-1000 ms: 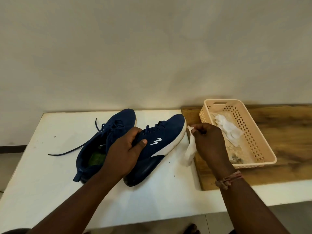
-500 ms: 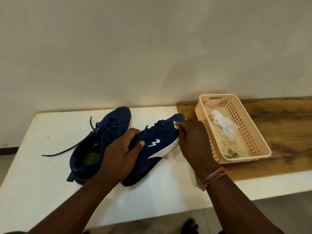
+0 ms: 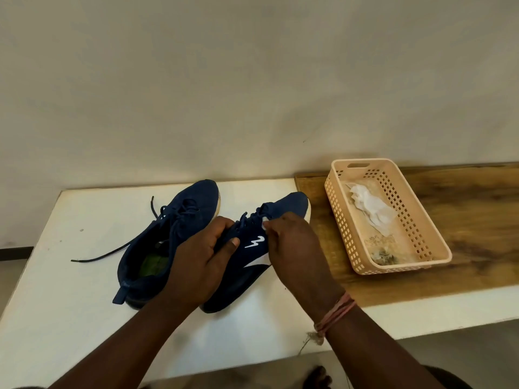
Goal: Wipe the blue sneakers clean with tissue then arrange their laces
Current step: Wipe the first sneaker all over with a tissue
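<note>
Right hand [image 3: 292, 245]: tissue [image 3: 265, 222] is pinched between curled fingers and pressed against the upper side of the right-hand sneaker, just right of the laces; only a small white scrap is seen.
Left hand [image 3: 200, 258]: clamped round the middle of the same sneaker, thumb laid on its side near the white logo.
Held sneaker [image 3: 254, 248]: centre of frame, toe pointed to the upper right, heel toward the bottom, sole edge on the white table [image 3: 70, 304].
Second sneaker [image 3: 174, 220]: touching the held one on its left, toe up, opening seen with green insole.
Loose lace [image 3: 106, 252]: trailed to the left across the table.
Basket [image 3: 393, 265]: right of centre on a wooden board [image 3: 477, 220], near the sneakers; crumpled used tissue [image 3: 370, 206] is lying inside.
Wrist thread [image 3: 335, 311]: worn on the right wrist.
</note>
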